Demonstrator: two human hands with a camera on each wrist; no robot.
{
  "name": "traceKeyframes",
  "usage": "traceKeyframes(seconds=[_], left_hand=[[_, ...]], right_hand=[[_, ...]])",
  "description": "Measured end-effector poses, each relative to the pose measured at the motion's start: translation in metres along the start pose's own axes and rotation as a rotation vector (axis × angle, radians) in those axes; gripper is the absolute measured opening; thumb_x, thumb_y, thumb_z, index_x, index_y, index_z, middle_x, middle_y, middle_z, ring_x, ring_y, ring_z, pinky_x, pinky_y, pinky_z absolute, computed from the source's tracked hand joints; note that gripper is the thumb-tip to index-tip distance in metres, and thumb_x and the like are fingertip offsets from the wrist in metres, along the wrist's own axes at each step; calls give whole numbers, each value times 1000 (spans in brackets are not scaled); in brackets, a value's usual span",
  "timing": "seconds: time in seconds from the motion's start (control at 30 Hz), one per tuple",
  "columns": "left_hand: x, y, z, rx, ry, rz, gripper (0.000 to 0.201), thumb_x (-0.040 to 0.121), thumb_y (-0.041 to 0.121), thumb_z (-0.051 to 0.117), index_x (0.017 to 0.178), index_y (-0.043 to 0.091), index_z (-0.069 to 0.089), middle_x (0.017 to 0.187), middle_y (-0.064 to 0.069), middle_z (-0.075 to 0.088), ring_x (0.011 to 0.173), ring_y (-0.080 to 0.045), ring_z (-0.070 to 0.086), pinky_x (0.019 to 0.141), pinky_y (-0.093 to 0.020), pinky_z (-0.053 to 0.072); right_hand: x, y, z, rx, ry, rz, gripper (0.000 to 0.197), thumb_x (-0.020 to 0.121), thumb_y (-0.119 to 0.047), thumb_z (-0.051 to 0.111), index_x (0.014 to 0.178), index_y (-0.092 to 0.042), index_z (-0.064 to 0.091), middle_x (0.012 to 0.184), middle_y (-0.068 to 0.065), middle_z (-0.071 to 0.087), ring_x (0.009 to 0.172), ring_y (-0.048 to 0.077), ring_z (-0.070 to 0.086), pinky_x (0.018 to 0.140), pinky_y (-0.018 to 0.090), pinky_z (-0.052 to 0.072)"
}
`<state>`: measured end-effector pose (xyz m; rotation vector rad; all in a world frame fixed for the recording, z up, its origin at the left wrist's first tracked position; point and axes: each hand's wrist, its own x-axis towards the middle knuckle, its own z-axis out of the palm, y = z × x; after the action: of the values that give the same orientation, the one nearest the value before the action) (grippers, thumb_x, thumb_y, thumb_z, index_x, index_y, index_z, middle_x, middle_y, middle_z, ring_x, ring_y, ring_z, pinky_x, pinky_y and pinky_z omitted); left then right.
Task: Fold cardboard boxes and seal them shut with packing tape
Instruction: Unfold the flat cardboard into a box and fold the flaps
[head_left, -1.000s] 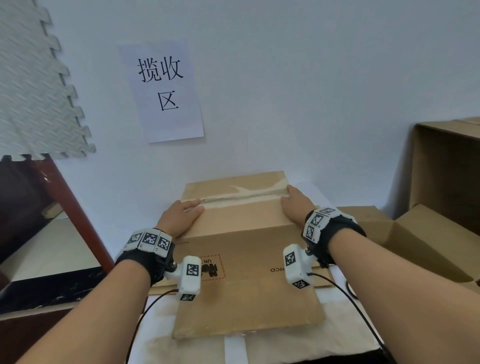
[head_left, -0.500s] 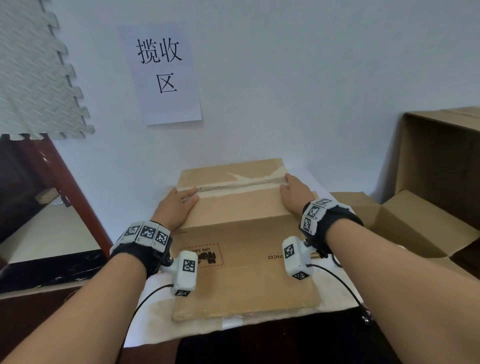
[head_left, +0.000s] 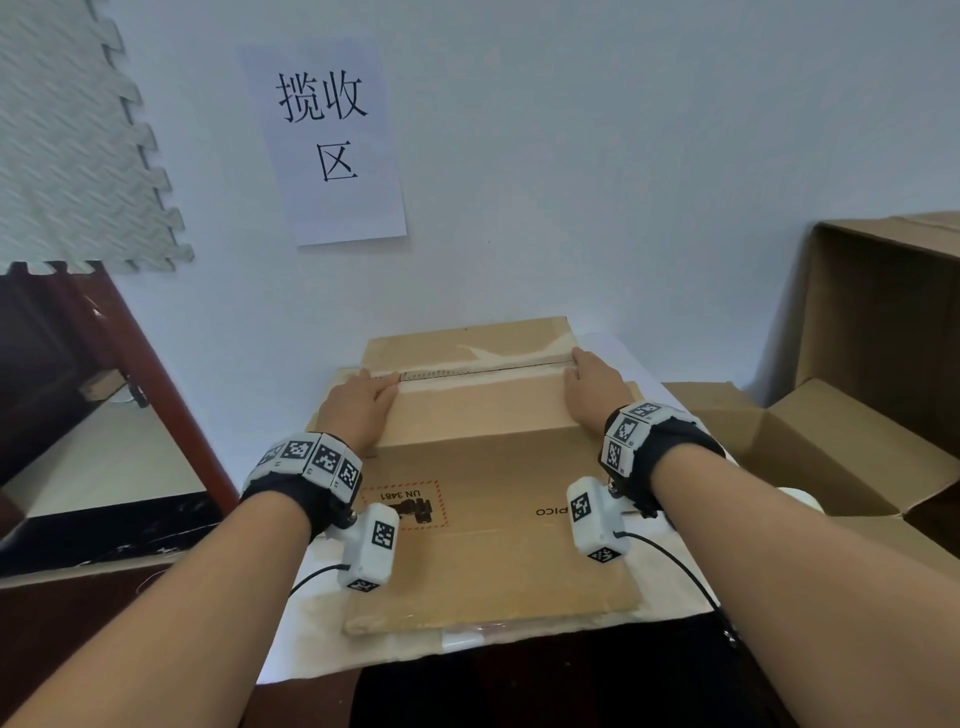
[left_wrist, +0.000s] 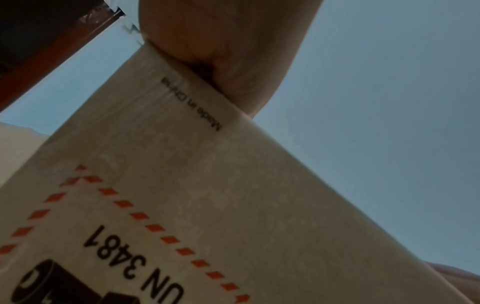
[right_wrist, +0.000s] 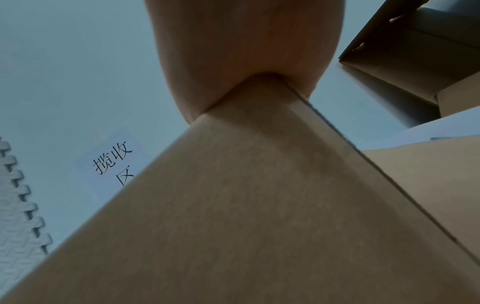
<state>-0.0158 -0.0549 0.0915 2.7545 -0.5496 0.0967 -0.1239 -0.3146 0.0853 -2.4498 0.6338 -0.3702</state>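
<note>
A brown cardboard box (head_left: 493, 519) stands on the white-covered table (head_left: 322, 649), its near face printed with a red-dashed UN 3481 label (head_left: 402, 506). The two top flaps meet in a seam (head_left: 483, 370) with old tape residue along it. My left hand (head_left: 358, 410) lies flat on the near top flap at the left end, fingers reaching to the seam. At the right end my right hand (head_left: 589, 382) lies flat in the same way. In the wrist views the left palm (left_wrist: 233, 51) and the right palm (right_wrist: 246, 41) press on the box's top edge. No tape roll is in sight.
Open cardboard boxes stand at the right, a tall one (head_left: 883, 338) and a low one (head_left: 810, 457) with its flaps spread. The wall is close behind the box, with a paper sign (head_left: 327, 140) and a foam mat (head_left: 67, 130). Dark wooden furniture (head_left: 52, 364) is at the left.
Both hands stay on the same ends of the top flaps. Only the head view has shifted a little, showing more of the table's front edge.
</note>
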Motion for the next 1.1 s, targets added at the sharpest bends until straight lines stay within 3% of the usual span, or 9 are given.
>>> traceKeyframes(seconds=[0.17,0.27,0.47,0.53,0.67,0.87,1.0,1.1], left_hand=[[-4,11,-2,65,46,46,42,106,31,29,143,21,47,147,-11,44,127,-31,46,104,-39,36],[-1,23,-2,72,33,79,41,107,25,28,142,15,48,146,-10,46,130,-30,45,107,-38,33],[14,68,14,7,-55,257,42,106,26,31,145,17,44,154,-6,37,137,-28,39,113,-34,24],[20,91,21,23,-137,313,43,106,27,28,148,23,38,157,-6,29,141,-28,32,117,-37,22],[31,114,29,87,-292,288,46,106,34,22,152,38,22,163,-6,9,149,-28,10,118,-56,11],[29,110,31,65,-271,288,45,105,39,25,151,38,26,163,-4,8,150,-27,6,119,-54,11],[31,108,36,59,-213,272,44,105,39,26,149,37,31,162,-2,13,149,-26,11,119,-51,13],[36,110,42,77,-175,241,43,105,40,26,147,38,35,161,-2,16,147,-27,20,118,-48,18]], right_hand=[[2,-1,0,-3,9,0,41,103,-17,27,141,-6,35,145,14,38,130,29,41,103,35,34],[2,-1,-1,1,-11,4,42,103,-18,26,144,-8,32,148,12,35,132,28,39,105,35,33],[1,0,-2,27,-17,-12,43,103,-19,26,144,-8,32,149,11,35,133,27,39,105,34,33],[2,1,-2,36,-21,-18,43,103,-19,26,145,-8,31,149,11,35,134,28,38,106,34,32],[3,3,-2,53,-6,-17,43,103,-21,28,143,-9,33,146,12,39,131,30,41,105,37,34],[5,5,-6,47,-107,-57,49,102,-24,32,149,-10,24,153,11,28,135,27,36,108,35,30],[3,26,-48,-57,-198,-86,50,99,-35,42,143,-11,39,144,9,45,130,26,43,106,32,32],[-4,57,-74,-239,-251,18,38,98,-31,46,121,-5,62,122,9,65,113,24,59,98,32,45]])
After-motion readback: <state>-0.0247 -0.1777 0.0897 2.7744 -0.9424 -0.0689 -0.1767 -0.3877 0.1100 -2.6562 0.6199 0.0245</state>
